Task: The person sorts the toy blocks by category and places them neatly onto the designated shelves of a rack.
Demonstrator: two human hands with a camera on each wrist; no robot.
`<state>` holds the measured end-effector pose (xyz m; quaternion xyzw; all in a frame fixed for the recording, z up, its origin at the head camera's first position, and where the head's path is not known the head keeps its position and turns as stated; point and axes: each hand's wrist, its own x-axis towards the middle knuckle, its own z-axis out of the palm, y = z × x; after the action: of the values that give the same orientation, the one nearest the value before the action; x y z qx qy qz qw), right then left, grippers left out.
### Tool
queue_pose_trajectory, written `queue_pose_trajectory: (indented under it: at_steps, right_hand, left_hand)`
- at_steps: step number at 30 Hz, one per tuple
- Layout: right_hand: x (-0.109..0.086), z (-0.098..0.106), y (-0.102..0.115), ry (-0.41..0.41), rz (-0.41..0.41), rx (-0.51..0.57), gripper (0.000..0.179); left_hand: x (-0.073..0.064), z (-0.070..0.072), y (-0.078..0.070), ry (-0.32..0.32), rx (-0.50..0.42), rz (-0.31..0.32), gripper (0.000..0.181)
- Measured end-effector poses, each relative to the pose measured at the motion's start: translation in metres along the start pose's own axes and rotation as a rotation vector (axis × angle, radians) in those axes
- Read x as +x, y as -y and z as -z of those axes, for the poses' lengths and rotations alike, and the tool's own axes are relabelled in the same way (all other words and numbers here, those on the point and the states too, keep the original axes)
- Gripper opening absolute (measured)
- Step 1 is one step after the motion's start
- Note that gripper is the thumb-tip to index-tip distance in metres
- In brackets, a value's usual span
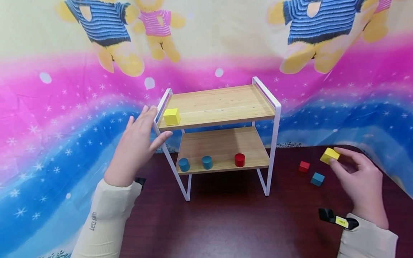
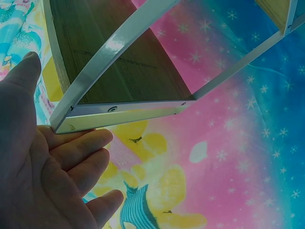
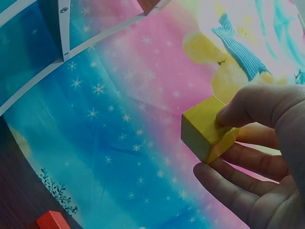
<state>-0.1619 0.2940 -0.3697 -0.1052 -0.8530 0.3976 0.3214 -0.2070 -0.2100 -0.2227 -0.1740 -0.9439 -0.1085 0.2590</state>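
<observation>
One blue cylinder (image 1: pixel 184 165) sits at the front left corner of the lower shelf (image 1: pixel 222 143), head view; a second blue cylinder (image 1: pixel 207 162) and a red cylinder (image 1: pixel 240 160) share that front edge, the gaps apparently deliberate. A yellow cube (image 1: pixel 171 117) occupies the front left corner of the upper shelf (image 1: pixel 219 104). Toward the far right corner of the table (image 1: pixel 226 222), the right hand (image 1: pixel 362 179) holds a yellow block (image 1: pixel 328 155) near a red cube (image 1: pixel 304 166) and a blue cube (image 1: pixel 317 179). Hands well apart.

Left wrist view: the left hand (image 2: pixel 57 176) has fingers extended, appearing to touch the corner of the white rack (image 2: pixel 114 47), thumb spread (probably steadying it; nothing gripped).

Right wrist view: thumb presses one face of the block, fingers back the other side; this pinch seems suited to leaving the remaining faces free.
</observation>
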Motion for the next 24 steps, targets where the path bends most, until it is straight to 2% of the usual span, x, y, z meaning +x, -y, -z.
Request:
queue_pose_trajectory:
  at_steps: [24]
  right_hand:
    - [-0.005, -0.017, 0.023, -0.029, 0.122, 0.054, 0.04]
  left_hand:
    - [0.0, 0.001, 0.0, 0.008, -0.009, 0.001, 0.081]
